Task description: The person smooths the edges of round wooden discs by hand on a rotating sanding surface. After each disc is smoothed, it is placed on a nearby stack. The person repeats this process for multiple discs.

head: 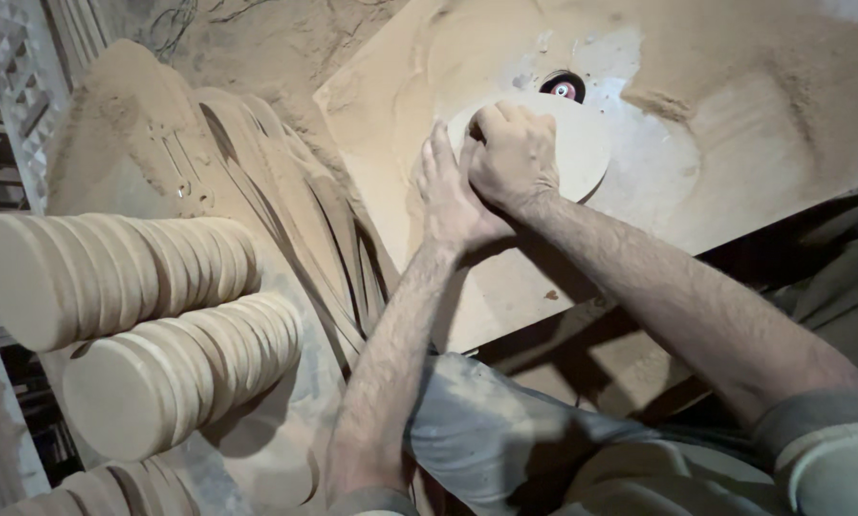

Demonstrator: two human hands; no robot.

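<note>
A round wooden disc lies flat on a dusty work table, its far edge against a small red and black cutter head that sticks up through the tabletop. My right hand presses down on the disc's left part with curled fingers. Beside it, my left hand lies flat with fingers extended, touching the disc's left edge and the tabletop.
Two rows of stacked wooden discs lie on their edges at the left. Curved thin wood strips and a sawdust heap lie between them and the table. Sawdust covers the table's right part.
</note>
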